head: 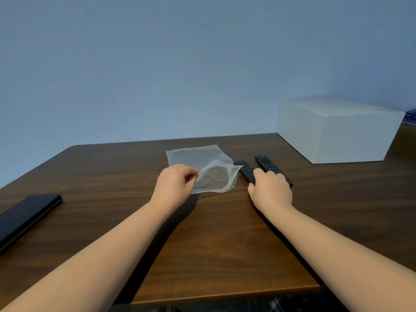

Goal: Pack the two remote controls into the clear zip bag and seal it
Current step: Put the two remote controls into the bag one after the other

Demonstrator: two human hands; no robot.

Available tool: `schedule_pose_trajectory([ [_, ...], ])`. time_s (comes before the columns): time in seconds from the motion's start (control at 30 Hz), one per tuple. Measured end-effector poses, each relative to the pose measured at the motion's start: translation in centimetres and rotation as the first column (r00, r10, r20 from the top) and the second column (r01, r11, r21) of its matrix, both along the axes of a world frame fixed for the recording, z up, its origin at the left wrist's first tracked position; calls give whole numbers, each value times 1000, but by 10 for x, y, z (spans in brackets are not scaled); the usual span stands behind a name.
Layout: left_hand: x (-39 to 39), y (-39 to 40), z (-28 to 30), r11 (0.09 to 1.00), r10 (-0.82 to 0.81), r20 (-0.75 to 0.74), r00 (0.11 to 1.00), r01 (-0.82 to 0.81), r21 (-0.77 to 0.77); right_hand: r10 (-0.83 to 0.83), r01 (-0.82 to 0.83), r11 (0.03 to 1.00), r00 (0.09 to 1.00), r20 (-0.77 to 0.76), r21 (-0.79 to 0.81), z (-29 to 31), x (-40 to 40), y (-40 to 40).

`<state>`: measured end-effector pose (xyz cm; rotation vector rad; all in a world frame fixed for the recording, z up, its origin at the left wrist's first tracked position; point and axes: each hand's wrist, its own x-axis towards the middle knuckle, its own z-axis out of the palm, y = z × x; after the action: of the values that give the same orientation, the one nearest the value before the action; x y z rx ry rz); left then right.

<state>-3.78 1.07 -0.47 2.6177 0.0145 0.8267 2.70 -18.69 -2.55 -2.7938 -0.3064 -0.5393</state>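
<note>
The left hand (174, 182) pinches the near edge of the clear bag (209, 174) by its red strip, lifting the mouth off the worktop (112, 176). The right hand (271, 190) closes over the two remotes (265, 164) just beside it. Best hold that mouth wide and slide them in lengthwise, one at a time.

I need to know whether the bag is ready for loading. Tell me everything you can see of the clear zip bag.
The clear zip bag is thin, see-through, crinkled plastic with a red line along its zip edge. It lies mostly flat on the wooden table, the near end lifted and curled. The left hand pinches that end at the red strip; the mouth looks partly open. Nothing is inside. One corner overlaps the nearer remote.
</note>
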Motion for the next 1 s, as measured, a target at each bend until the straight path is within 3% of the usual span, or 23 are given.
schedule_pose_trajectory([
  [0.13, 5, -2, 1, 998, 50, -37, 998, -52, -35, 57, -90, 961, 990, 131, 262, 8, -2, -2],
  [0.23, 12, -6, 3, 992, 99, -90, 991, -106, -71, 136, -206, 836, 976, 172, 508, 27, -13, 2],
  [0.33, 19, -7, 4, 978, 142, -126, 982, -159, -134, 262, -323, 726, 946, 190, 607, 42, -29, 6],
  [0.47, 27, 1, 10, 937, 229, -92, 969, -245, -248, 348, -397, 700, 915, 203, 594, 43, -43, 4],
  [0.57, 26, 6, 14, 920, 247, -47, 968, -250, -302, 366, -409, 739, 911, 190, 536, 39, -47, 0],
  [0.83, 8, -11, 12, 978, 41, 1, 999, -40, -207, 354, -361, 841, 930, 93, 404, 22, -42, 13],
  [1.0, 6, -13, 9, 983, 6, -29, 1000, -11, -181, 357, -360, 898, 932, 59, 254, 17, -27, 35],
])
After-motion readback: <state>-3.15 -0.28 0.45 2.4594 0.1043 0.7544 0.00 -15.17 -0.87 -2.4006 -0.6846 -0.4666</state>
